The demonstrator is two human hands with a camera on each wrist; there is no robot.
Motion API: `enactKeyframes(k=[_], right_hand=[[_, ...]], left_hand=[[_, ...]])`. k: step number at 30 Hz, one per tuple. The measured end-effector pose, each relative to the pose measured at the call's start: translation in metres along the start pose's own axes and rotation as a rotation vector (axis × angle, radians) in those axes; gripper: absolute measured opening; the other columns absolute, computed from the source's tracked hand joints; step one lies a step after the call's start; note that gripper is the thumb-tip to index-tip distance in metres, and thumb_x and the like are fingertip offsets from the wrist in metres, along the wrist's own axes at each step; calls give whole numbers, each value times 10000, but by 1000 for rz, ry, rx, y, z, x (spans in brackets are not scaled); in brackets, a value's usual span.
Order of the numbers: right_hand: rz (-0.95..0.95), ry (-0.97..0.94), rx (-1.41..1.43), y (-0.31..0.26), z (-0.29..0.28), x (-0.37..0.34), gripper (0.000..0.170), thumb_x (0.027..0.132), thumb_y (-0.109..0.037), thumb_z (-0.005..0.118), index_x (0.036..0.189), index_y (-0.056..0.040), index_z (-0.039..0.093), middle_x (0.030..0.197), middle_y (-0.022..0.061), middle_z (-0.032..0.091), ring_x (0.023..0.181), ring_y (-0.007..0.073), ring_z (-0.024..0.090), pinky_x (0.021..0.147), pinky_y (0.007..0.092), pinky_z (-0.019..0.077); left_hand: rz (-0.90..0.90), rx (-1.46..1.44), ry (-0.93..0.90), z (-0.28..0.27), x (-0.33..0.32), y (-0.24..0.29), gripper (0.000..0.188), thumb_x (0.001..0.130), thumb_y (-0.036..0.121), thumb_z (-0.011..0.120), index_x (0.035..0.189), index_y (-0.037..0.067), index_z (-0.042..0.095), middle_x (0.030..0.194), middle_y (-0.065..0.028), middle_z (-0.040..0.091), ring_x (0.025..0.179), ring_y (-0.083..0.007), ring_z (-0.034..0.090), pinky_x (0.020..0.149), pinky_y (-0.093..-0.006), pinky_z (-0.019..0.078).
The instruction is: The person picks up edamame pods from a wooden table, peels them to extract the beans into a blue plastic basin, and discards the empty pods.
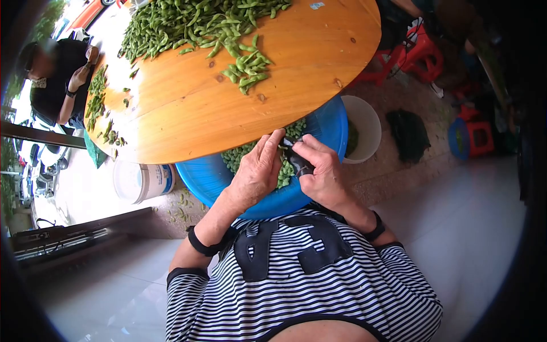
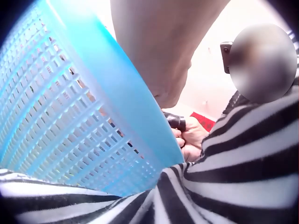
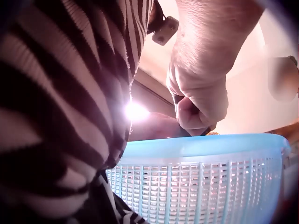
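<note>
Both hands meet above a blue plastic basket [image 1: 196, 179] on the person's lap, which holds pale green shelled beans [image 1: 232, 158]. The right hand [image 1: 326, 171] grips a dark, shiny hand tool [image 1: 302, 165], with its fingers curled over the handle. Its narrow end points toward the left fingertips. The left hand [image 1: 255, 175] has its back to the head camera and its fingertips close together at that end; what lies under them is hidden. In the right wrist view, the curled right hand [image 3: 201, 100] is just above the basket rim [image 3: 201, 145].
A wooden table [image 1: 188, 114] overhangs the basket's far side, bearing a big heap of green pods [image 1: 188, 23] and a smaller pile [image 1: 248, 68]. White buckets [image 1: 137, 182] [image 1: 370, 131] flank the basket. Another person [image 1: 60, 85] sits at the left; red stools [image 1: 424, 57] stand at the right.
</note>
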State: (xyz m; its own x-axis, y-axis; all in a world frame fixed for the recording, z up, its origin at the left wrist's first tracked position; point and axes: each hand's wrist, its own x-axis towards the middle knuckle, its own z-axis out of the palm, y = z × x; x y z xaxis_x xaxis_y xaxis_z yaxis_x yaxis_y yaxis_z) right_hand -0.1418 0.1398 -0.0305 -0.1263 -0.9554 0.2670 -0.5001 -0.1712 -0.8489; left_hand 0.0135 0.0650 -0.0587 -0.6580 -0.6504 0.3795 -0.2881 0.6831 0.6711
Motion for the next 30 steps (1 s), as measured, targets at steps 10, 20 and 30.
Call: enactKeyframes(k=[10,20,30], right_hand=[[207,185,-648,37,-74,-1,349,663,129,530,1003,54,539,969,233,556,929,424,569,798,481,451],[317,211,-583,40,-88,2,365,677,99,526,1038,57,562,915,270,621,889,443,601,791,441,481],[427,-130,870,3,-21,15,315,786,36,406,1004,27,634,636,-13,484,516,40,413,459,200,339]], left_hand=[[-93,-114,-235,-47,34,0,271,815,22,676,1085,5,660,788,-93,696,708,-187,674,693,-302,533],[-71,273,70,-54,104,-75,157,815,44,662,967,22,696,859,-111,652,699,-207,634,672,-319,512],[-543,-755,10,-30,40,8,151,909,142,668,876,-4,645,674,33,563,610,-33,502,546,-185,407]])
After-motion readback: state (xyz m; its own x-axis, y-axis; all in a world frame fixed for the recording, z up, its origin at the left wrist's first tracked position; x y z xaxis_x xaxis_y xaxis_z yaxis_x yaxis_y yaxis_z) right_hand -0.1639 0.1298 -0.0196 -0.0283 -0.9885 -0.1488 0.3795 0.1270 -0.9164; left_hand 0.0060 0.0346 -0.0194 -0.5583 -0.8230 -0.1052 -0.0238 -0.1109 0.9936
